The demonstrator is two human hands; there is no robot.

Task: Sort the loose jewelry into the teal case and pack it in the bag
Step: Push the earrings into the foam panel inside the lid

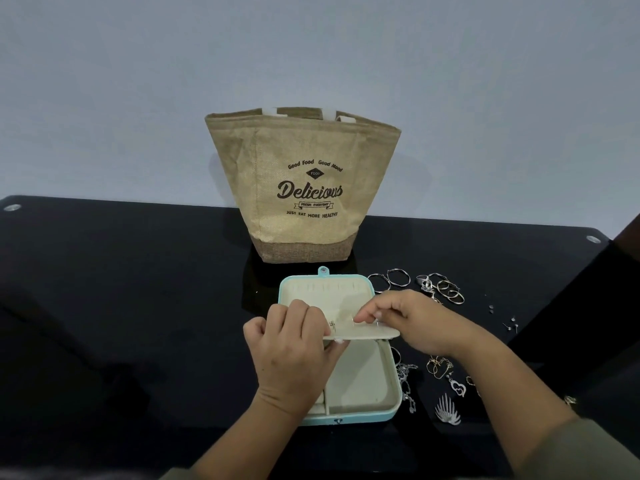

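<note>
Open teal case (346, 419) sits near the desk's (138, 271) front edge. Left hand (291, 344) grips its cream flap (363, 332); right hand (412, 317) pinches the flap's top. Bag (304, 188) stands behind the case. Loose jewelry (446, 287) lies to the right, partly hidden by the right arm.

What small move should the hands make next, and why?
Probably the right hand should press the small piece it seems to pinch into the cream panel, then let go. The left hand holds that panel raised above the teal case, one earring already sits on it, and more studs lie loose on the table.
</note>
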